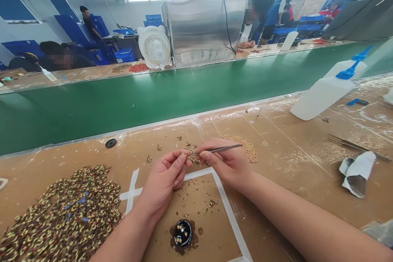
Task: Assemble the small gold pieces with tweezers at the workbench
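Observation:
My right hand (pixel 229 161) grips a pair of tweezers (pixel 222 147), their tips pointing left. Those tips meet the pinched thumb and finger of my left hand (pixel 168 170); whatever sits between them is too small to make out. Below the hands, a small round black dish (pixel 183 233) with a few tan beads in it stands on a taped square of brown board. One small brown-and-yellow piece (pixel 211 203) lies on that board. Behind my hands are several similar loose pieces and a patch of tan beads (pixel 245 147).
A big heap of brown-and-yellow pieces (pixel 70 213) covers the left. At right are a white squeeze bottle (pixel 325 94), a second pair of tweezers (pixel 353 145) and a crumpled wrapper (pixel 357 174). A black disc (pixel 111 143) lies near the green belt (pixel 147 100). People sit beyond it.

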Available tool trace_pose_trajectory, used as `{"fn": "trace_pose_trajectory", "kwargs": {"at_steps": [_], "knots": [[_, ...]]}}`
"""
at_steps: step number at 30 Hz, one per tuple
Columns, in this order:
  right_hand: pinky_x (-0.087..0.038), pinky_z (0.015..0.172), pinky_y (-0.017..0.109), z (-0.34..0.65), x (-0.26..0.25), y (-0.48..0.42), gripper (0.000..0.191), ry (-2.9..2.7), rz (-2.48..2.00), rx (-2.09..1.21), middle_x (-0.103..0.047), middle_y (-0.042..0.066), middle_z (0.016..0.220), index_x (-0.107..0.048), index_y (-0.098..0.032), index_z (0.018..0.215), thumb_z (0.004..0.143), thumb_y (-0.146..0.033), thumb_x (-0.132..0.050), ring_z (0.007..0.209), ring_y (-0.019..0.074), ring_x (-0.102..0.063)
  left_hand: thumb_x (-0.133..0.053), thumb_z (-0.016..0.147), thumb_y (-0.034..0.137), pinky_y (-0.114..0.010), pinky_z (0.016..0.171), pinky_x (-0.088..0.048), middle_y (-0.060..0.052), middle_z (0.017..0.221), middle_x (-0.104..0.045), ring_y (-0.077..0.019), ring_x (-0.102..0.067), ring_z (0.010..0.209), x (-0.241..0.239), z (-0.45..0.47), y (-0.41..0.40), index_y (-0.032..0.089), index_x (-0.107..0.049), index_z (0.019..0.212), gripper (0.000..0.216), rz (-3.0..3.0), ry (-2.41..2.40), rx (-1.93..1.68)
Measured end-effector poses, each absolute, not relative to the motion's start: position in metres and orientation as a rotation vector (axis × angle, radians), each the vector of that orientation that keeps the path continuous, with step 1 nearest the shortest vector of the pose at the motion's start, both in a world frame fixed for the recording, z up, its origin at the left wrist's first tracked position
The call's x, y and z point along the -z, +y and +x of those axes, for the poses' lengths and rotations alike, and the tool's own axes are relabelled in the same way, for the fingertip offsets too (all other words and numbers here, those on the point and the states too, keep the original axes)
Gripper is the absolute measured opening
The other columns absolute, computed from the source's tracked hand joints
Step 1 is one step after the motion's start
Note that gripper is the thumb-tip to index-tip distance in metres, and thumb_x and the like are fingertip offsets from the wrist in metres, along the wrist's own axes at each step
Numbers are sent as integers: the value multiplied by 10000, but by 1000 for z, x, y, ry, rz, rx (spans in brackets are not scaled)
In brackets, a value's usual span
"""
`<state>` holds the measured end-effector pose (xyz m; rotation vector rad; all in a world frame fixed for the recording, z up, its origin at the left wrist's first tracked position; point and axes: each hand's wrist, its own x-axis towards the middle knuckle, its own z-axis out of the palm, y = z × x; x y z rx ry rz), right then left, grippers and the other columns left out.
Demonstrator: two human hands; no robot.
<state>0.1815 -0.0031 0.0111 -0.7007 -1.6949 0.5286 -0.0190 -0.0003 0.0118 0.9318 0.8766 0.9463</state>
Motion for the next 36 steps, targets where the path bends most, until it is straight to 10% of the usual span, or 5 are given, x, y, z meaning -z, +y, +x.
{"fn": "trace_pose_trajectory", "kwargs": {"at_steps": [36], "knots": [[-638, 763, 264, 177, -12, -5, 123, -1788, -571, -281, -806, 79, 968, -727, -160, 1127, 1061, -190, -627, 840, 124, -747, -874, 863, 465, -170, 469, -215, 66, 661, -539, 9, -284, 433, -12, -17, -1, 171, -800, 989, 329, 890, 818, -982]]}}
